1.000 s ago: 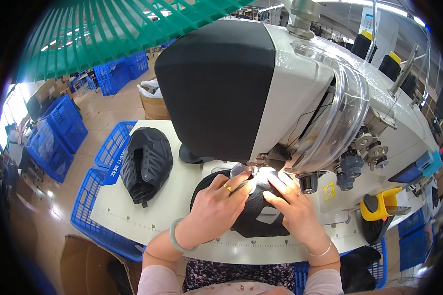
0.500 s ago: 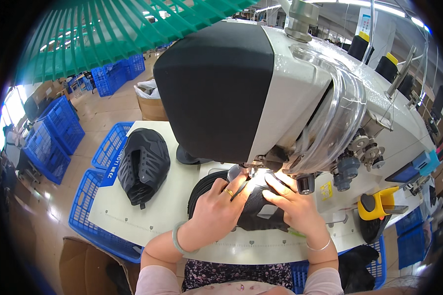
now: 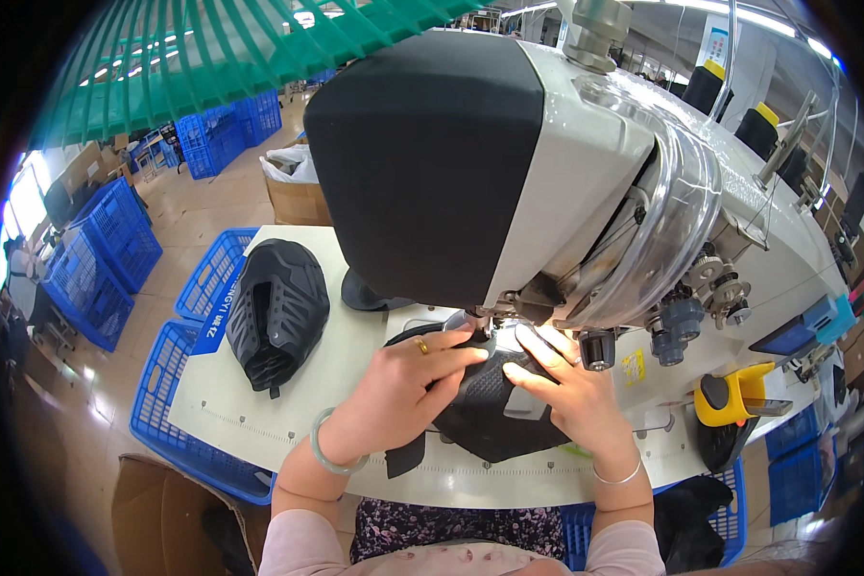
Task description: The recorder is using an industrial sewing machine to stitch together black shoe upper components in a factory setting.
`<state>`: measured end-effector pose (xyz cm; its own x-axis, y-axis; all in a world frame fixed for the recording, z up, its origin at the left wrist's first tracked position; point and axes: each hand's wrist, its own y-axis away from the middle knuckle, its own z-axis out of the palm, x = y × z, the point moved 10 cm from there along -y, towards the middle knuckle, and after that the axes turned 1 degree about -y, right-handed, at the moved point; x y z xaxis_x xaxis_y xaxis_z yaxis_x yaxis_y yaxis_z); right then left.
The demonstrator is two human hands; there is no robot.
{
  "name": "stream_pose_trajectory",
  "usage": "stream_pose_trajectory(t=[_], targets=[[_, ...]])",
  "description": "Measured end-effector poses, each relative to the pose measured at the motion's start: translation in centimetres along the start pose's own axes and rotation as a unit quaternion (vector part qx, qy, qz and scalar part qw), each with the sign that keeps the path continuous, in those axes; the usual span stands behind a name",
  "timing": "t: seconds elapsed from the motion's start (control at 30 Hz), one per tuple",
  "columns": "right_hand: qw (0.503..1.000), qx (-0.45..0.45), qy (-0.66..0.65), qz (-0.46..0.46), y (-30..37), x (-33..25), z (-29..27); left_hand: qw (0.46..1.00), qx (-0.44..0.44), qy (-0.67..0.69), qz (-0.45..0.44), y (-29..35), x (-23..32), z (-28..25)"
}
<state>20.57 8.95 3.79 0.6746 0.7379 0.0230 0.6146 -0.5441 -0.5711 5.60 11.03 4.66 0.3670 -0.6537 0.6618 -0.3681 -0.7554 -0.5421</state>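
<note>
A black shoe upper (image 3: pixel 509 432) with a light grey patch lies under the lit needle area of the sewing machine (image 3: pixel 586 182). My left hand (image 3: pixel 394 389), with a ring and a pale green bangle, has its fingers closed on the upper's left edge beside the presser foot (image 3: pixel 485 326). Spread flat on the right part of the upper is my right hand (image 3: pixel 576 394), fingertips close to the needle. The machine head hides part of the stitching spot. A finished-looking black shoe upper (image 3: pixel 276 312) rests on the table to the left.
Another dark piece (image 3: pixel 365 291) sits partly behind the machine head. Blue crates (image 3: pixel 158 413) stand against the table's left side. A yellow holder (image 3: pixel 730 394) is on the right, and a green slatted guard (image 3: pixel 211 62) hangs overhead. A cardboard box (image 3: pixel 163 514) is at lower left.
My left hand has shifted left and slightly back from the needle, its fingers drawing together. The upper has turned, showing more of its patterned surface and a dark flap by my left wrist.
</note>
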Motion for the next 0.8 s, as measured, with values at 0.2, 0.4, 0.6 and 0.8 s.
stream_pose_trajectory(t=[0.2,0.4,0.6,0.8], targets=[[1.000,0.011,-0.003,0.011,0.0,0.0,-0.2,0.974,-0.002,-0.199,0.109,1.0,2.4,1.0],[0.999,0.047,-0.014,0.009,-0.3,0.1,-0.7,0.977,-0.012,-0.178,0.115,0.8,1.9,0.9],[0.998,0.069,-0.008,0.009,0.3,1.0,0.1,0.968,-0.016,-0.208,0.136,0.5,1.8,1.0],[0.993,0.115,-0.013,0.024,0.3,2.0,-0.3,0.957,0.004,-0.257,0.134,0.8,2.0,1.7]])
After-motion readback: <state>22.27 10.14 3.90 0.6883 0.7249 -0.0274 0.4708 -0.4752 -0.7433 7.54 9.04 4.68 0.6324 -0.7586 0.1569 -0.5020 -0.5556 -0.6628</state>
